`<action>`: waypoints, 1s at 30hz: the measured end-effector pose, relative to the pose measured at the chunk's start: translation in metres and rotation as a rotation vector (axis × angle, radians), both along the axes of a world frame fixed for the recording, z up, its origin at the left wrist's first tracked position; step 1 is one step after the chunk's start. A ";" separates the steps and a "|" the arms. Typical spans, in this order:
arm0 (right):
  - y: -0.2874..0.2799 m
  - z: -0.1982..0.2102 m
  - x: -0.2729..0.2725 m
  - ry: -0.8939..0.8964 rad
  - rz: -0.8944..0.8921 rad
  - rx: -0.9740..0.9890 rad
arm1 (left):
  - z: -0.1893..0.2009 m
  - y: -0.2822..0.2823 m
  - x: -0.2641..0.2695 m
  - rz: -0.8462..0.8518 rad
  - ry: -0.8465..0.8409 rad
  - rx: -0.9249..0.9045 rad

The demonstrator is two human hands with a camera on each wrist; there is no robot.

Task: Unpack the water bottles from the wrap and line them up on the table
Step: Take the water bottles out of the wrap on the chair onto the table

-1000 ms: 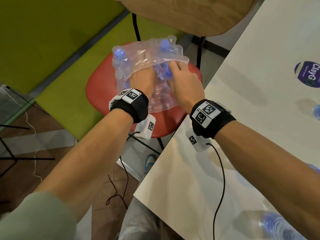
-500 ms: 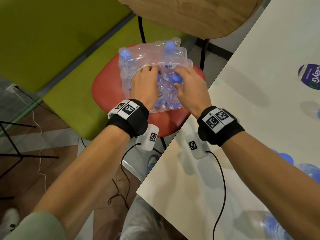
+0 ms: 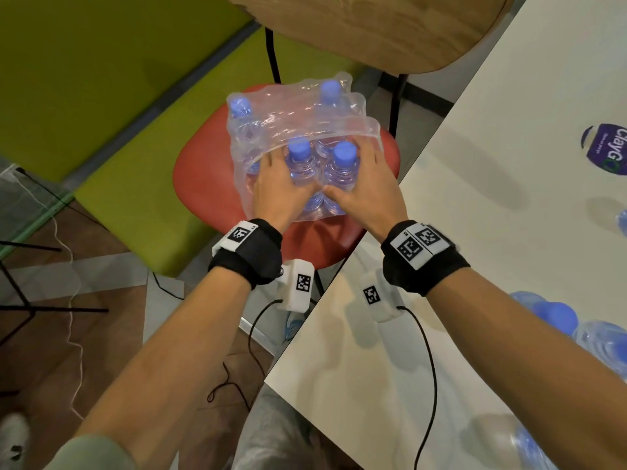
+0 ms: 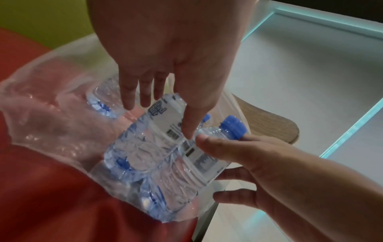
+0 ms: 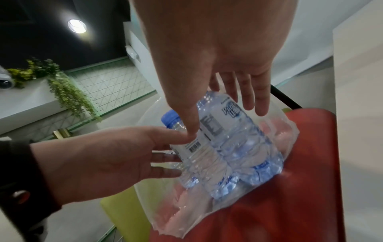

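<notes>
A clear plastic wrap (image 3: 305, 113) holding several blue-capped water bottles stands on a red chair seat (image 3: 203, 184). Its near side is open, and two bottles stand bare at the front. My left hand (image 3: 278, 195) grips the left bottle (image 3: 300, 164), thumb on its label and fingers behind it. My right hand (image 3: 366, 195) grips the right bottle (image 3: 342, 171) the same way. The left wrist view shows my left hand (image 4: 165, 49) on its bottle (image 4: 157, 135). The right wrist view shows my right hand (image 5: 217, 49) on its bottle (image 5: 234, 127). Two more capped bottles stay under the wrap at the back.
The white table (image 3: 475, 232) runs along the right, its corner close to the chair. Loose bottles (image 3: 556, 317) lie at its right edge, with a purple sticker (image 3: 607, 147) farther back. A wooden chair back (image 3: 366, 28) rises behind the pack. A green bench (image 3: 118, 96) stands left.
The wrap's open edge has slid back off the two front bottles, baring their caps. Both hands have come off the wrap and now close around those bottles.
</notes>
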State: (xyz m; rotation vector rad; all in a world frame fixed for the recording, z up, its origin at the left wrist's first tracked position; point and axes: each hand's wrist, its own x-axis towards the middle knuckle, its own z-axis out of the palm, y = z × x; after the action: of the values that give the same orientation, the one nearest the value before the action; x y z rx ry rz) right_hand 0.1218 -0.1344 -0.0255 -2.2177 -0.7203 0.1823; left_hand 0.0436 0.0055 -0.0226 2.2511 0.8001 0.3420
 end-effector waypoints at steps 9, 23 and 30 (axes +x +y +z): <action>0.005 -0.002 -0.001 0.114 -0.072 -0.001 | 0.006 -0.010 -0.001 0.031 0.003 -0.025; -0.129 0.027 -0.110 0.206 -0.263 0.016 | 0.031 -0.121 -0.089 -0.208 -0.010 -0.150; -0.213 0.032 -0.171 0.281 -0.308 0.027 | 0.018 -0.190 -0.134 -0.370 0.045 -0.240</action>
State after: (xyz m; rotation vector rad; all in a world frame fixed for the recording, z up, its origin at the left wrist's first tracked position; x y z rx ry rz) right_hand -0.0488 -0.3479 0.0061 -2.1867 -0.2236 0.3182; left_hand -0.0905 -0.1843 -0.0043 2.1273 0.4076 0.0185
